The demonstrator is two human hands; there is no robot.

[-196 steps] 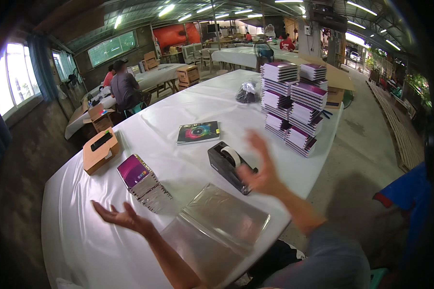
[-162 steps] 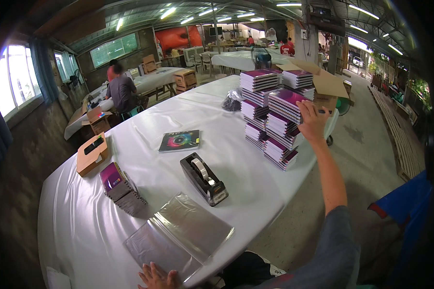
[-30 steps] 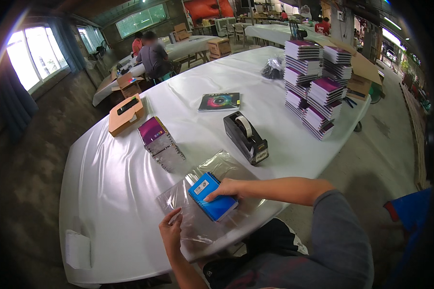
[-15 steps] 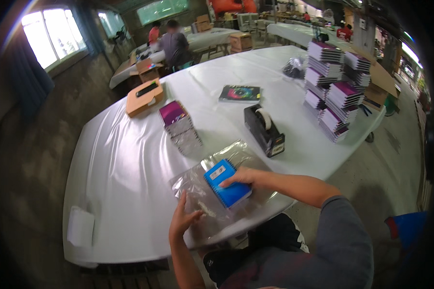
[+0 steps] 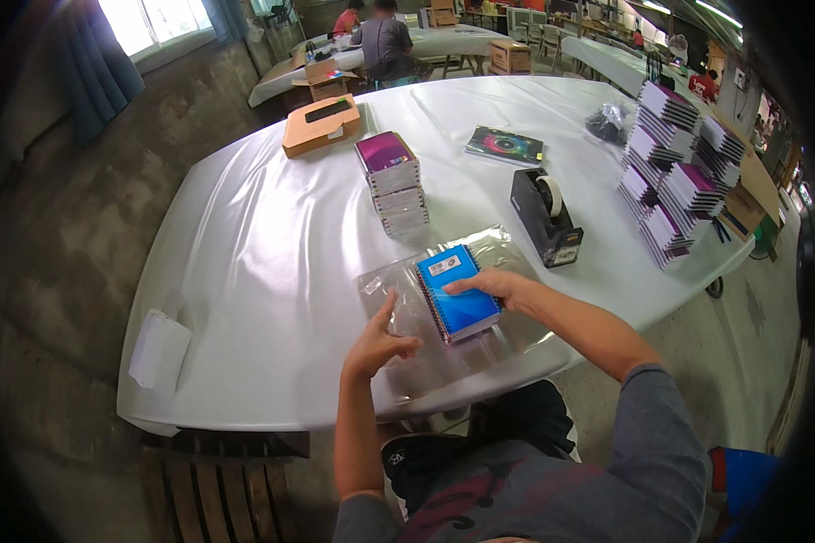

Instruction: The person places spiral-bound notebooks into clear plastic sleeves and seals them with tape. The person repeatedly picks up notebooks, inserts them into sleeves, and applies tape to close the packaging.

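Observation:
A small stack of blue spiral notebooks point(image 5: 466, 299) rests on a clear plastic sheet point(image 5: 407, 373) near the table's front edge. My right hand point(image 5: 496, 288) grips the stack from its right side, the thumb lying across the blue cover and the other fingers hidden by the notebooks. Just left of the stack is my left hand point(image 5: 379, 346), with thumb and forefinger spread and nothing between them. It is over the left part of the plastic sheet; whether it touches the sheet I cannot tell.
Beyond the sheet stand a purple-topped notebook stack point(image 5: 391, 185) and a black tape dispenser point(image 5: 545, 220). Tall notebook stacks point(image 5: 675, 181) rise at the right. A dark-covered book point(image 5: 505, 145), a cardboard box point(image 5: 321, 127) and folded white paper point(image 5: 160, 351) also lie on the table point(image 5: 254, 299). People sit farther back.
The view has shifted, so the whole table sits differently in it. My right hand still grips the blue notebooks, and my left hand stays spread beside them.

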